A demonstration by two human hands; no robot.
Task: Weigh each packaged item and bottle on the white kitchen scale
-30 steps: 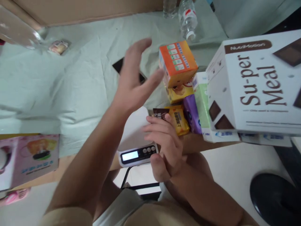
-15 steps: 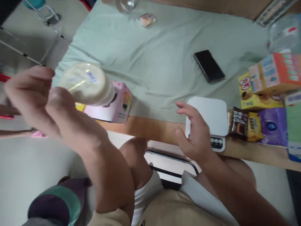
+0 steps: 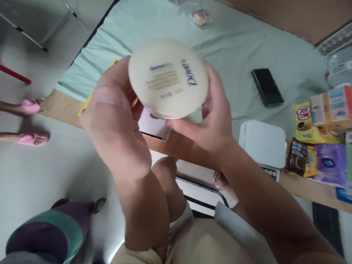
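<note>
A round cream-coloured Dove jar is held up close to the camera, its lid facing me. My left hand grips its left side with curled fingers. My right hand clasps its right side and underside. Both hands hover above the near edge of the table, which is covered with a pale green cloth. A white kitchen scale sits on the table to the right of my right hand.
A black phone lies on the cloth. Snack packets and boxes crowd the right edge. A pink box shows below the jar. Another person's feet in pink sandals stand at left. A wrapped snack lies far back.
My left hand brought the jar from the far left to the middle, in front of me. My right hand left the scale and took hold of the jar's other side.
</note>
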